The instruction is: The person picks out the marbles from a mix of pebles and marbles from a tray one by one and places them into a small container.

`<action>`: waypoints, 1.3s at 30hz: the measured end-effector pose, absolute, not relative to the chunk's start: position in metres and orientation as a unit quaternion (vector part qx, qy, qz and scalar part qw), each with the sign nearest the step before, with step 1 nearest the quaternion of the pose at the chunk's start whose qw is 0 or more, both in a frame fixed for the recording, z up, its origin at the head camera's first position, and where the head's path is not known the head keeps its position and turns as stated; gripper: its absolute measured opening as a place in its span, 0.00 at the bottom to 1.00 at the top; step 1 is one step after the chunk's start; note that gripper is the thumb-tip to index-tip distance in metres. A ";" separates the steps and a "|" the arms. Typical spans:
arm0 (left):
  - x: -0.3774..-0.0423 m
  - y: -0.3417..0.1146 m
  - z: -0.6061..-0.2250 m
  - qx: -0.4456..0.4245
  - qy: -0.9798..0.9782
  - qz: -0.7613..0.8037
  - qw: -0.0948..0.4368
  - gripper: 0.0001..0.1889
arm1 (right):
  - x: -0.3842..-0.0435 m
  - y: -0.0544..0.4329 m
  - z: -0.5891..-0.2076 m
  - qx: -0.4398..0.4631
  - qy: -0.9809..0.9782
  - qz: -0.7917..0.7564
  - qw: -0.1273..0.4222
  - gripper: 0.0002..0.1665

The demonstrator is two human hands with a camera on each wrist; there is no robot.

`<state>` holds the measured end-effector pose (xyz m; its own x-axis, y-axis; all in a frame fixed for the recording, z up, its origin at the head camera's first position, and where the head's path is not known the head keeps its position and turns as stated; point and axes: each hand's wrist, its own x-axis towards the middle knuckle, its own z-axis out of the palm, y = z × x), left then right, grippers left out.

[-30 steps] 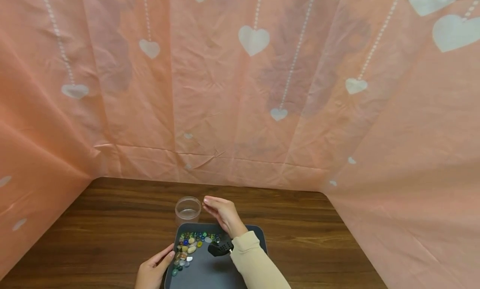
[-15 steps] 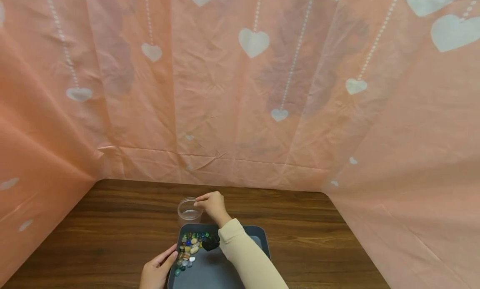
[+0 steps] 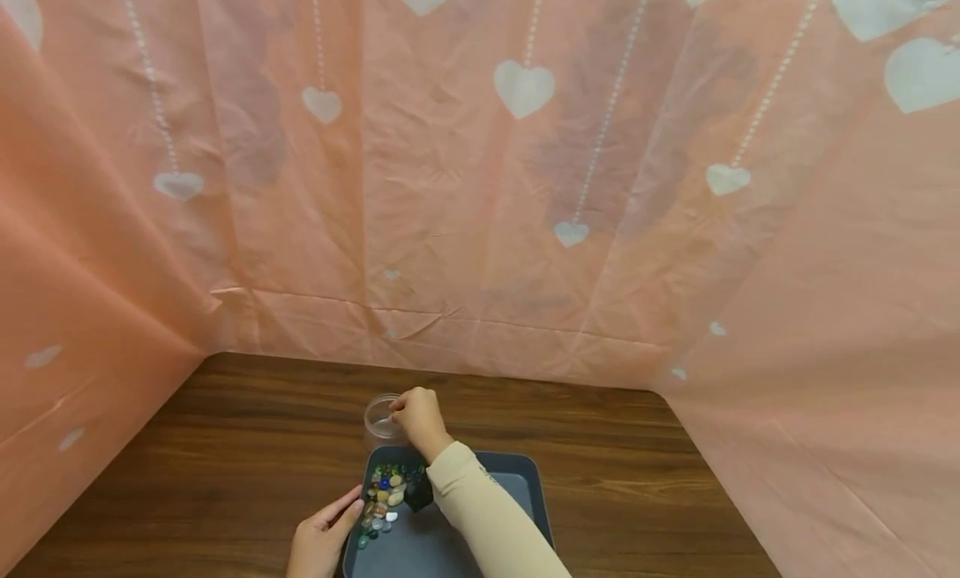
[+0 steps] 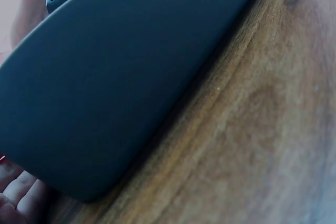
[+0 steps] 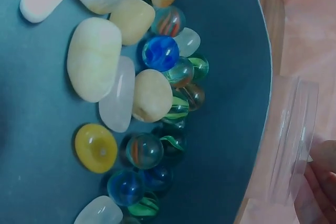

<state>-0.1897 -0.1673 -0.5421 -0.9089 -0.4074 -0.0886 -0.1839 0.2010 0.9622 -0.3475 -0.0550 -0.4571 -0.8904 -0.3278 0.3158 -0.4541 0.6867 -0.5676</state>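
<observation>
Left hand point(image 3: 318, 538) pinching the side of a dark tray point(image 3: 423, 553), marbles point(image 5: 160, 53) and stones point(image 5: 94, 59) clustered inside, right hand point(image 3: 422, 421) at a clear jar point(image 5: 286, 140), its hold hard to tell

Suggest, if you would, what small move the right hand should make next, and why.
I would probably have the right hand part its fingers at the clear jar: they are bunched at its open mouth, while stones and marbles lie in the tray. Whether they pinch anything is hidden.
</observation>
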 end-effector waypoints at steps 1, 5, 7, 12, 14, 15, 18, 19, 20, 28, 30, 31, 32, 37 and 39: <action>-0.190 -0.167 -0.542 0.192 -0.770 -0.601 0.093 0.26 | -0.348 -0.055 -0.457 0.213 -0.914 0.331 0.094 0.05; -0.192 -0.166 -0.542 0.190 -0.772 -0.599 0.090 0.27 | -0.350 -0.053 -0.455 0.209 -0.912 0.342 0.090 0.06; -0.193 -0.165 -0.541 0.189 -0.771 -0.602 0.089 0.28 | -0.350 -0.052 -0.453 0.208 -0.906 0.359 0.090 0.06; -0.195 -0.165 -0.540 0.191 -0.766 -0.607 0.092 0.28 | -0.347 -0.044 -0.448 0.190 -0.867 0.455 0.071 0.07; -0.196 -0.164 -0.540 0.191 -0.766 -0.606 0.094 0.27 | -0.345 -0.037 -0.446 0.175 -0.845 0.502 0.065 0.08; -0.196 -0.164 -0.540 0.191 -0.766 -0.607 0.094 0.27 | -0.345 -0.034 -0.446 0.166 -0.834 0.523 0.063 0.09; -0.196 -0.164 -0.539 0.192 -0.765 -0.608 0.096 0.27 | -0.343 -0.021 -0.449 0.141 -0.808 0.568 0.060 0.10; -0.195 -0.164 -0.538 0.193 -0.764 -0.608 0.096 0.27 | -0.342 -0.017 -0.451 0.135 -0.802 0.578 0.060 0.10; -0.195 -0.165 -0.538 0.194 -0.764 -0.608 0.095 0.27 | -0.340 -0.012 -0.453 0.128 -0.796 0.589 0.058 0.10; -0.190 -0.167 -0.536 0.201 -0.764 -0.607 0.082 0.27 | -0.324 0.022 -0.467 0.071 -0.746 0.661 0.026 0.13; -0.190 -0.167 -0.537 0.204 -0.761 -0.610 0.081 0.26 | -0.321 0.028 -0.469 0.068 -0.737 0.672 0.018 0.14; -0.190 -0.167 -0.537 0.204 -0.760 -0.611 0.081 0.26 | -0.318 0.031 -0.467 0.066 -0.734 0.676 0.014 0.14; -0.190 -0.167 -0.538 0.205 -0.761 -0.611 0.083 0.26 | -0.314 0.033 -0.462 0.062 -0.734 0.677 0.010 0.15; -0.191 -0.166 -0.539 0.201 -0.757 -0.616 0.083 0.26 | -0.296 0.042 -0.444 0.072 -0.738 0.671 0.007 0.16; -0.191 -0.166 -0.539 0.201 -0.753 -0.621 0.082 0.27 | -0.294 0.046 -0.446 0.083 -0.735 0.673 0.003 0.16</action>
